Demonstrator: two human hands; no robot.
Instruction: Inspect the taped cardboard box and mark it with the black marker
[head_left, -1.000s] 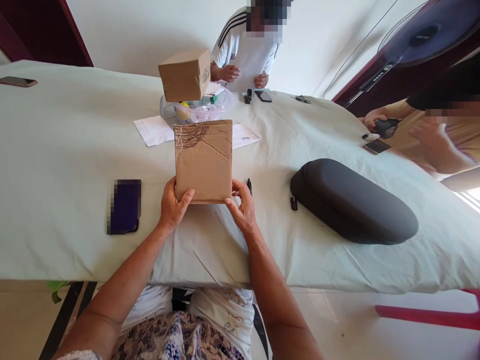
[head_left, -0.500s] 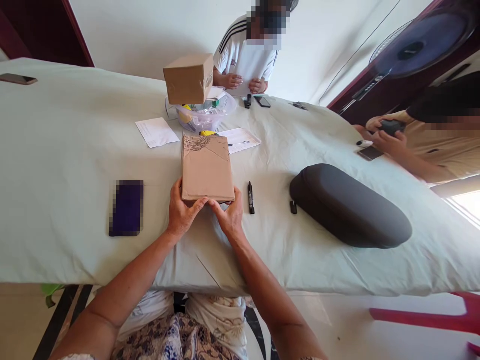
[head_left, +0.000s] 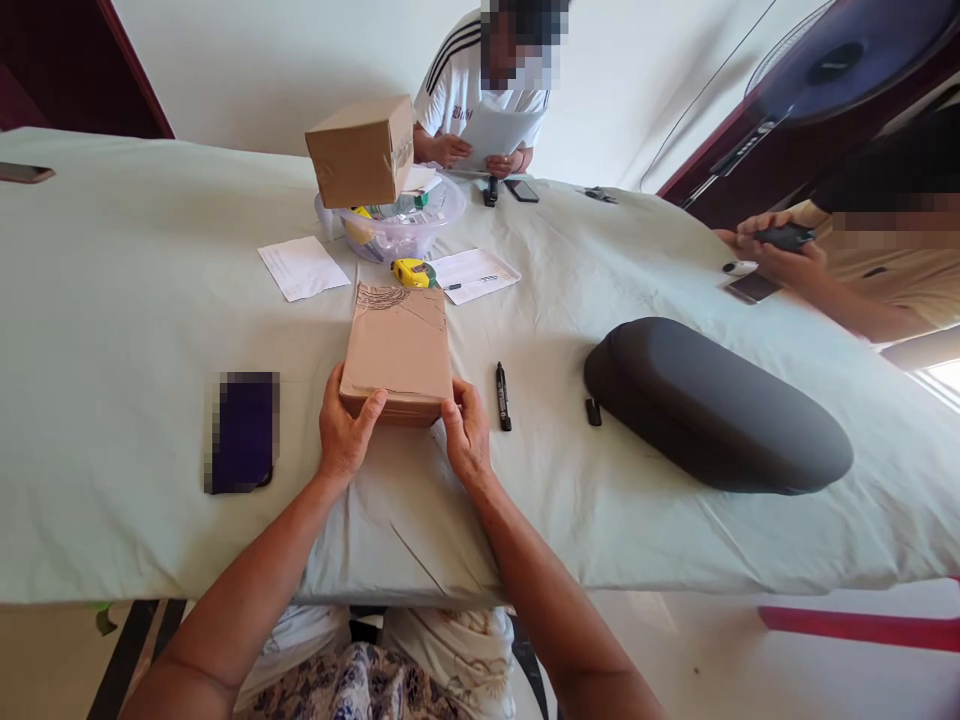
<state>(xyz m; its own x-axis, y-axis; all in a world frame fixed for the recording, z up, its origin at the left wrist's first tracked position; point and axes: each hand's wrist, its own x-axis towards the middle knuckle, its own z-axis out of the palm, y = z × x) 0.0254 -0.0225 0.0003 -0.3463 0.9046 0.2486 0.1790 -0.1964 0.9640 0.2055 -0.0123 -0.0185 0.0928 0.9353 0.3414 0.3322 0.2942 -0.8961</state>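
Observation:
A brown cardboard box (head_left: 397, 345) with black scribbled lines on its far end is held between my two hands. My left hand (head_left: 347, 425) grips its near left corner, thumb on the front edge. My right hand (head_left: 466, 430) is closed on the near right corner, thumb against the front side. The fingers under and behind the sides are partly hidden. Just beyond the box lies a yellow tape measure (head_left: 411, 272). To the right of my right hand is an uncapped black marker (head_left: 502, 397), its cap (head_left: 593, 411) lying farther right.
A dark padded case (head_left: 720, 405) lies at right, a blurred purple item (head_left: 244, 432) at left. Behind are papers (head_left: 304, 268), a plastic basin (head_left: 401, 235) of small things and a larger carton (head_left: 358, 155). One person opposite holds paper; another at right holds a dark object (head_left: 786, 237).
The box has tilted and come slightly nearer, showing its front side. My thumbs have moved apart from the middle edge to the corners. The person opposite now holds up a white sheet.

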